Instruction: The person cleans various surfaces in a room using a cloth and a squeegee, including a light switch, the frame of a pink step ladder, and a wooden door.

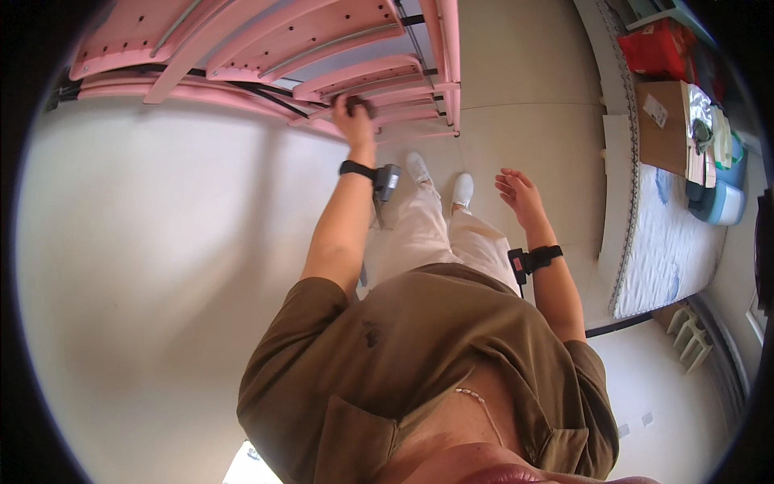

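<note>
My left hand (352, 127) is raised at a pink rack-like frame (363, 66) with curved panels, crossbars and thin metal rods. Its fingers are closed around a small dark brown object (361, 106), too blurred to name. Whether that object touches the pink frame cannot be told. Over the tiled floor, my right hand (519, 195) hangs with fingers loosely spread and nothing in it. Both wrists wear black straps with small devices.
A bare mattress (659, 254) on a bed frame stands to the right. On it are an open cardboard box (662, 130), a red bag (656, 48) and a blue-and-white container (722, 202). A pale wall (151, 242) runs along the left. White stool-like items (689, 339) stand at lower right.
</note>
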{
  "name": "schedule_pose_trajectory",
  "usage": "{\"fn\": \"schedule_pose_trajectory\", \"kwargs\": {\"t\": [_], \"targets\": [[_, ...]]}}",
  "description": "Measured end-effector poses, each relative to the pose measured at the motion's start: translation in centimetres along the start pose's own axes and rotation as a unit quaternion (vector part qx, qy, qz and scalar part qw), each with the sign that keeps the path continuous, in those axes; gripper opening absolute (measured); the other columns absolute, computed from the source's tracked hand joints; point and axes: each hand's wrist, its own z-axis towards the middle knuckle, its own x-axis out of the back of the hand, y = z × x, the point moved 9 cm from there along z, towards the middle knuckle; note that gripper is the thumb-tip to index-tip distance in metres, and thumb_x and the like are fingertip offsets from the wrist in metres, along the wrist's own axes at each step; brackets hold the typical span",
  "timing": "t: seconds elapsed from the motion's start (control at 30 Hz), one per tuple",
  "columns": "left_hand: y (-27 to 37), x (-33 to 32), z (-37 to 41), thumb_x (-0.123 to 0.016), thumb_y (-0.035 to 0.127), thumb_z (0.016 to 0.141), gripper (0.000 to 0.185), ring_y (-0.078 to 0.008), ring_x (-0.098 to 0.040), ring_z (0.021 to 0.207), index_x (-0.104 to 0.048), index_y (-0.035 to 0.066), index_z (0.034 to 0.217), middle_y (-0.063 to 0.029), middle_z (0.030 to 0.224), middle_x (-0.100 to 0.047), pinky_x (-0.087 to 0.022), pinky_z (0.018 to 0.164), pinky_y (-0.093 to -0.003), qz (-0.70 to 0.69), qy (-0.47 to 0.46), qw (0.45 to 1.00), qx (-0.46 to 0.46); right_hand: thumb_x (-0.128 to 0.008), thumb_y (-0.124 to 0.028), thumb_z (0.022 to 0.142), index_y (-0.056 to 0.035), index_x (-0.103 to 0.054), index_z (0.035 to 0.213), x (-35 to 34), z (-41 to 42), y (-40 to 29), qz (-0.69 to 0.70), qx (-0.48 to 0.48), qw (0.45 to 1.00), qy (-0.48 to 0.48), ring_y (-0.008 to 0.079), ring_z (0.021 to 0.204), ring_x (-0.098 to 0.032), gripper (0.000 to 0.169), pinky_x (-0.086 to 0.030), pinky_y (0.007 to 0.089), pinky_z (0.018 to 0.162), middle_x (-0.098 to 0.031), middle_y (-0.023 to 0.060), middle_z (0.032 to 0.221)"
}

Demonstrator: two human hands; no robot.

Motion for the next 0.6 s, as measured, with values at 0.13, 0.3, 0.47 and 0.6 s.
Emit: {"fn": "schedule_pose_trajectory", "kwargs": {"t": [0.13,0.3,0.47,0.6], "targets": [[5.2,-7.5,-5.1,-0.053,0.003,0.086,0.037,-0.0195,-0.049,0.112,-0.056,0.006,0.123,-0.0084,0.122,-0.054,-0.038,0.096,-0.0288,-0.232,-0.326,0.907,0.130,-0.053,-0.029,0.091,-0.0142,-0.052,0.126,-5.9,1.0,-2.2,-0.057,0.035,0.997,-0.028,0.0141,0.111,-0.053,0.038,-0.041,0.0325,0.090,-0.058,0.0030,0.120],[4.1,-1.8,-1.8,-0.055,0.005,0.082,0.038,-0.0287,-0.051,0.114,-0.055,0.003,0.120,-0.0159,0.121,-0.055,-0.038,0.099,-0.0361,-0.080,-0.194,0.976,0.057,-0.055,-0.031,0.090,-0.0162,-0.050,0.129,-13.7,1.9,-4.6,-0.061,0.052,0.994,-0.073,0.0150,0.117,-0.049,0.042,-0.039,0.0349,0.093,-0.055,0.0033,0.125],[-0.5,5.3,4.8,-0.053,0.001,0.078,0.042,-0.0368,-0.045,0.116,-0.052,-0.001,0.120,-0.0217,0.121,-0.052,-0.033,0.102,-0.0439,-0.013,-0.044,0.999,0.006,-0.057,-0.030,0.090,-0.0160,-0.054,0.124,-18.1,3.5,-6.2,-0.073,0.049,0.993,-0.075,0.0135,0.111,-0.052,0.038,-0.041,0.0316,0.088,-0.058,-0.0004,0.118],[-3.7,4.5,5.6,-0.054,0.006,0.073,0.042,-0.0359,-0.055,0.106,-0.055,-0.003,0.114,-0.0224,0.112,-0.058,-0.041,0.094,-0.0404,-0.056,-0.089,0.992,0.073,-0.056,-0.031,0.090,-0.0179,-0.054,0.125,-23.8,4.4,-6.8,-0.105,0.052,0.986,-0.115,0.0129,0.109,-0.054,0.037,-0.041,0.0306,0.087,-0.059,-0.0011,0.113]]}}
